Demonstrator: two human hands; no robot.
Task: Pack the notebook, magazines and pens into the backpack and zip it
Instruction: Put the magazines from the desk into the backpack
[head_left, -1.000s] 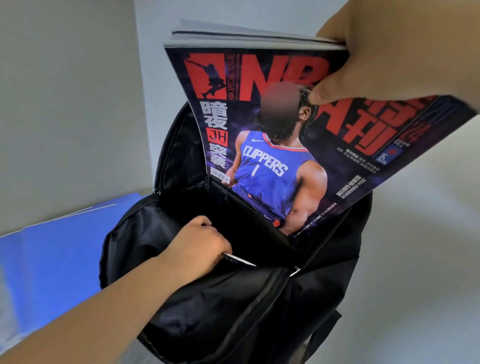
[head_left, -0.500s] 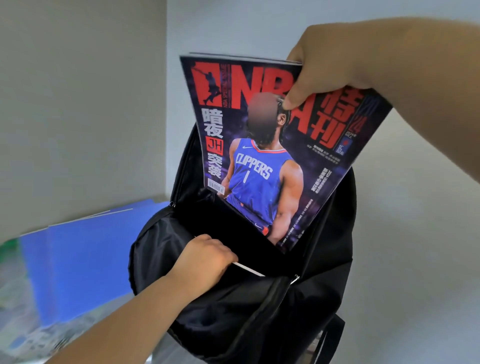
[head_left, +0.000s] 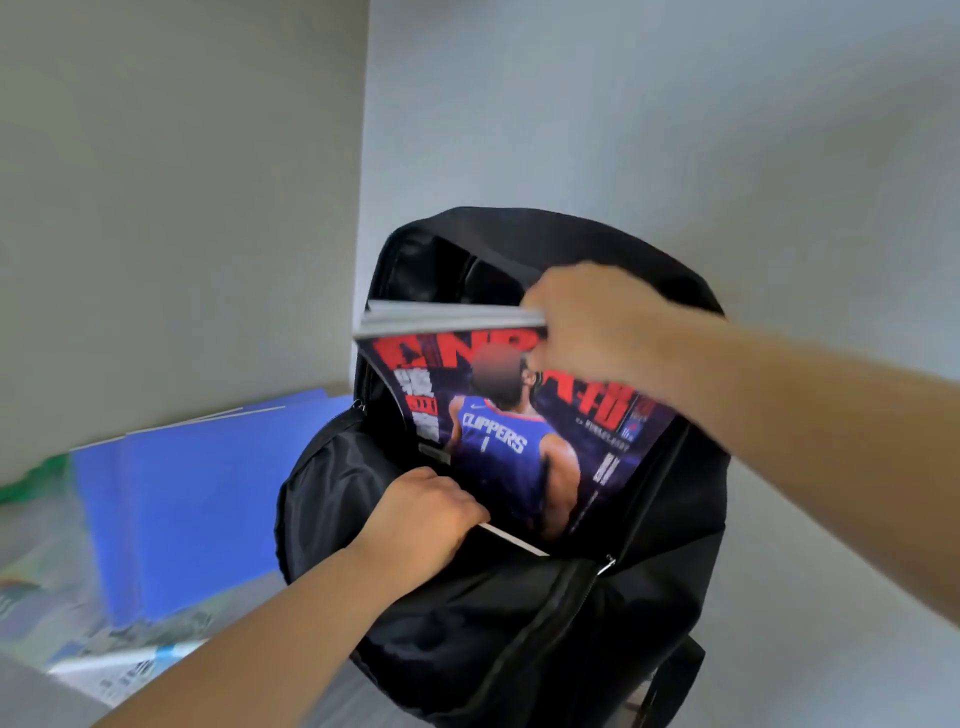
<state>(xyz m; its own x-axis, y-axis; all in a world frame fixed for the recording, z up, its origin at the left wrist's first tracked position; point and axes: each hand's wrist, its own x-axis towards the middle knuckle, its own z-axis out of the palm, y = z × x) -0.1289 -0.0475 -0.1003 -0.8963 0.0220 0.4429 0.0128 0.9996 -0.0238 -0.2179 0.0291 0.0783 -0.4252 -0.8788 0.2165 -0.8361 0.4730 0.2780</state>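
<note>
A black backpack (head_left: 545, 613) stands upright with its main compartment unzipped. My right hand (head_left: 587, 322) grips the top edge of a stack of magazines (head_left: 498, 447), the front one a basketball cover; the lower half of the stack is inside the opening. My left hand (head_left: 421, 514) holds the front lip of the backpack and pulls it toward me. A thin white edge (head_left: 511, 538) shows just inside the lip beside my left fingers. No pens are visible.
Blue notebooks or folders (head_left: 197, 499) lie flat to the left of the backpack, with a printed magazine (head_left: 119, 654) in front of them. Grey walls meet in a corner behind the backpack. The zipper pull (head_left: 609, 564) hangs at the right of the opening.
My right hand has lowered the magazines from above the backpack into its opening. My left hand has kept hold of the front lip. The view has shifted, showing more of the surface at left.
</note>
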